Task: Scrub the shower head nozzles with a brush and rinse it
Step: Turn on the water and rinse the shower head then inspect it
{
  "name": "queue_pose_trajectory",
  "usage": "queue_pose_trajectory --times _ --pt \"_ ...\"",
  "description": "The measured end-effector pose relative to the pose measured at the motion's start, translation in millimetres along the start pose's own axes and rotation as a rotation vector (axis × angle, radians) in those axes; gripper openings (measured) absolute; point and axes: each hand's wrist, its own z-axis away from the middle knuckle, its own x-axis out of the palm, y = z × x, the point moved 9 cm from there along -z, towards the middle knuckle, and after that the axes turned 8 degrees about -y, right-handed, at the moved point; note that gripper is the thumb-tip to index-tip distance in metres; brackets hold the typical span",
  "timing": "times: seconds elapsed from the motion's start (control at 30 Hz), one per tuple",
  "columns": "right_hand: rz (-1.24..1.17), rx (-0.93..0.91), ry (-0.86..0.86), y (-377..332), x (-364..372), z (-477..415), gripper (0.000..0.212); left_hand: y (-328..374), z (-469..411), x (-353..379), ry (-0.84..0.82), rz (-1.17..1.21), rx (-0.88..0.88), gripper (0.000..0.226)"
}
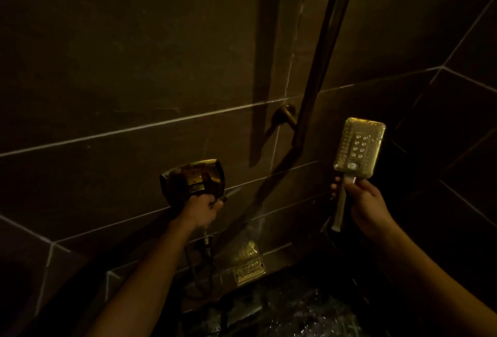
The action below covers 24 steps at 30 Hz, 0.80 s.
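dim shower stall, dark wall tiles (107, 81), pale grout. right hand (365, 199) curled round handle of shower head (359, 147), nozzles facing camera, beside riser rail (322, 67). left hand (204, 208) grips wall mixer (192, 180). wet floor (295, 309) below.

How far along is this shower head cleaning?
No brush is in view, so scrubbing may be finished. Now the right hand holds the shower head, nozzles toward the camera, while the left hand grips the wall tap handle. Rinsing seems left to do.
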Motion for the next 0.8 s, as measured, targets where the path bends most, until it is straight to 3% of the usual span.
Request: queue_pose_trajectory --times 0.13,0.33,0.53,0.67,0.8 --pt "0.085 -0.036 0.033 -15 2 1 0.023 -5 -5 -2 0.020 -0.042 0.029 0.038" --pt "0.124 -0.102 0.088 -27 -5 -3 0.029 -1 -4 3 0.016 -0.098 0.072 0.028" --pt "0.124 -0.169 0.102 -46 -7 8 0.028 -7 -11 11 -0.037 0.043 0.044 0.025" --pt "0.120 -0.201 0.090 -65 -13 23 0.029 -4 -10 17 -0.032 0.052 0.044 0.037" --pt "0.114 -0.219 0.070 -79 -13 32 0.031 21 8 27 0.015 0.139 0.151 0.024"
